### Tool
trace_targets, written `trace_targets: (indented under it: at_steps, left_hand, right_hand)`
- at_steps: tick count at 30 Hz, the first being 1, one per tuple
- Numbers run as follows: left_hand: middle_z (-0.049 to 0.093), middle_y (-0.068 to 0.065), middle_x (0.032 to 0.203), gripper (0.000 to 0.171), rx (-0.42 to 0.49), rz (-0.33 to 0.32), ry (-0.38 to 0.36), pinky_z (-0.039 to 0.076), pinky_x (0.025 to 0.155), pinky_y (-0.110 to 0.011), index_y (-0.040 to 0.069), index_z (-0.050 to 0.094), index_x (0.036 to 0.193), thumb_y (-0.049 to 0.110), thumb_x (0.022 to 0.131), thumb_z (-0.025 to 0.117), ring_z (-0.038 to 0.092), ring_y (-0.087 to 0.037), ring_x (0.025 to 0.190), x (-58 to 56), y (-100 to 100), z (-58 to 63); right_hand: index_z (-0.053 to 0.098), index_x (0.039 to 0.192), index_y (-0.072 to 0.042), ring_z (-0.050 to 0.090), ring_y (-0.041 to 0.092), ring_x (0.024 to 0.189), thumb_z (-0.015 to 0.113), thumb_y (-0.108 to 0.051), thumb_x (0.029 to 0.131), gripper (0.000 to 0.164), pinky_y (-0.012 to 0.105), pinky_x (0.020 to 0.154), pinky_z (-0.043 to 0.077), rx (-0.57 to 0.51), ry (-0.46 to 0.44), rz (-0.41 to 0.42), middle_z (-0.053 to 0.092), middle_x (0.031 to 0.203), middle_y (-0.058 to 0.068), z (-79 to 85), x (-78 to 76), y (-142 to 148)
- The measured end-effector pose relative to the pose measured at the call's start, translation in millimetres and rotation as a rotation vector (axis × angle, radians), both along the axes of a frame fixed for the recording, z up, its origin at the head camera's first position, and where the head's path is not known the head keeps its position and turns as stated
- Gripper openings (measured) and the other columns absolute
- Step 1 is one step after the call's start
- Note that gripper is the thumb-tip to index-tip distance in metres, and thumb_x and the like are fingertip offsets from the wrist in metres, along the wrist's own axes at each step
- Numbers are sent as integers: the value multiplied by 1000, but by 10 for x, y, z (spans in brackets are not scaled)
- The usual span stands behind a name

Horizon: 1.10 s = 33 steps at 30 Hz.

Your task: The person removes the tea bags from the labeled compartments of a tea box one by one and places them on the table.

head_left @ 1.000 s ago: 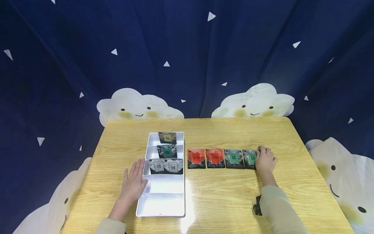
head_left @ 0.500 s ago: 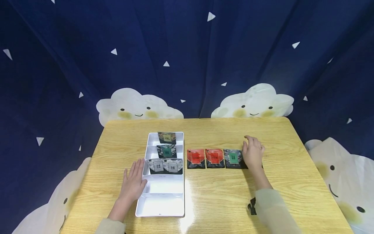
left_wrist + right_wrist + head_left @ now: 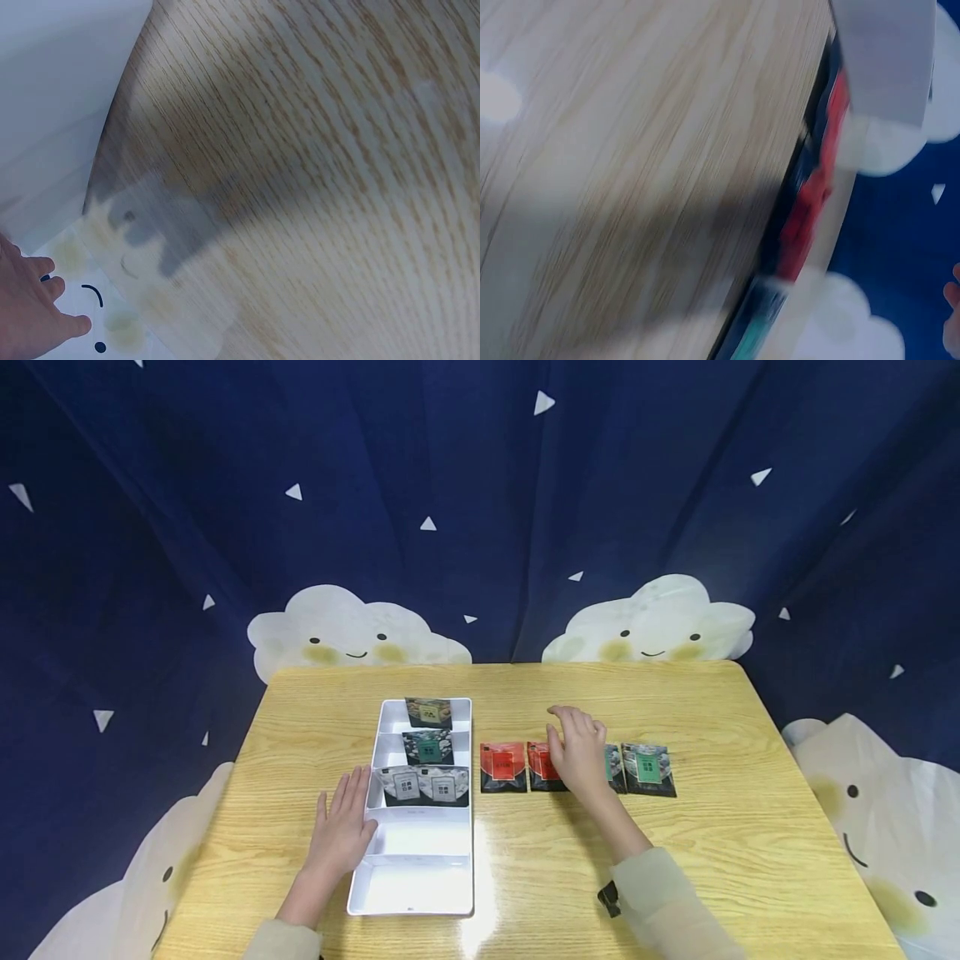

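Observation:
My left hand [image 3: 343, 827] rests with straight fingers against the left side of the white divided tray [image 3: 412, 887]. Over the row of packets my right hand [image 3: 583, 756] hovers, fingers loosely bent and holding nothing. It partly covers a red packet [image 3: 538, 764] and a green-labelled packet [image 3: 615, 768]. Another red packet [image 3: 503, 767] lies at the row's left end, and a green-labelled packet [image 3: 649, 768] at its right end. Inside the tray stand a yellow-labelled packet [image 3: 429, 713], a dark green packet [image 3: 428, 747] and two grey packets [image 3: 406, 786], each kind in its own compartment.
The wooden table [image 3: 555, 868] carries the tray left of the packet row. A dark blue curtain [image 3: 480, 510] with white clouds hangs behind the table and at its sides. A small black device [image 3: 609, 899] sits at the right wrist.
My right hand has left the rightmost green-labelled packet and moved left along the row, leaving that packet lying flat. My left hand and the tray have stayed put.

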<state>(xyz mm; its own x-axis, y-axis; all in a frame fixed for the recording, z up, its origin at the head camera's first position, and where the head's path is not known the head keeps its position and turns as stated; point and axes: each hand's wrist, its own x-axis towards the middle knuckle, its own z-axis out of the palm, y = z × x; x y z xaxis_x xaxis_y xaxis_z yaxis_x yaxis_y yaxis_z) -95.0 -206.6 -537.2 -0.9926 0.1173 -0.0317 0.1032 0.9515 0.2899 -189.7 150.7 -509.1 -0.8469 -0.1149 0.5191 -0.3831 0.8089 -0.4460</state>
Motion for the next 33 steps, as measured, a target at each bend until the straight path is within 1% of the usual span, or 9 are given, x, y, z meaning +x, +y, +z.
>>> trace_targets:
  at_steps: [7,12,15,19,22,24,29,33]
  left_hand:
    - [16,-19,150,72,-1,0,-3,7,107,-60,5,11,146,21,87,48,13,-38,136,3,-4,-6]
    - [16,-19,150,72,0,-1,-2,7,107,-61,4,11,146,20,87,48,14,-38,136,-1,-2,0]
    - [16,-20,150,71,-2,-1,-8,6,107,-61,4,11,146,21,87,47,13,-38,136,1,1,3]
    - [16,-20,150,72,-5,-1,-9,7,106,-61,4,10,146,20,87,47,13,-39,136,3,3,8]
    - [15,-20,150,72,-2,1,-12,6,106,-61,4,10,146,20,87,48,13,-38,136,3,1,5]
    - [16,-20,150,72,2,1,-15,6,107,-61,4,10,146,21,87,47,13,-38,136,3,0,0]
    - [16,-20,149,72,14,-1,-6,6,106,-61,4,11,146,20,86,47,14,-39,136,5,-6,-8]
    - [16,-20,149,72,15,-1,-2,6,106,-61,4,11,146,20,86,46,14,-39,136,5,-11,-11]
  right_hand:
    - [57,113,-10,51,26,105,60,-15,86,27,46,87,33,53,1,111,58,110,8,58,97,-412]
    - [59,112,-11,51,24,104,62,-18,85,28,45,87,35,115,27,177,58,111,6,45,165,-683]
    - [59,114,-12,51,22,103,61,-20,86,29,42,86,36,163,37,218,58,111,5,26,210,-818]
    - [57,118,-13,51,21,105,59,-22,87,32,41,86,36,223,-1,272,57,116,4,15,264,-974]
    - [56,121,-13,50,20,107,58,-23,88,35,41,88,35,259,-47,294,56,119,3,14,292,-1069]
    - [55,122,-14,49,20,108,58,-24,88,36,40,88,34,287,-64,295,55,119,2,6,301,-1118]
    - [57,120,-16,49,17,108,57,-26,89,33,37,88,34,341,-76,291,56,114,0,-12,311,-1194]
    - [60,117,-17,50,16,108,57,-27,89,30,39,89,34,370,-83,295,58,111,-1,-27,322,-1235]
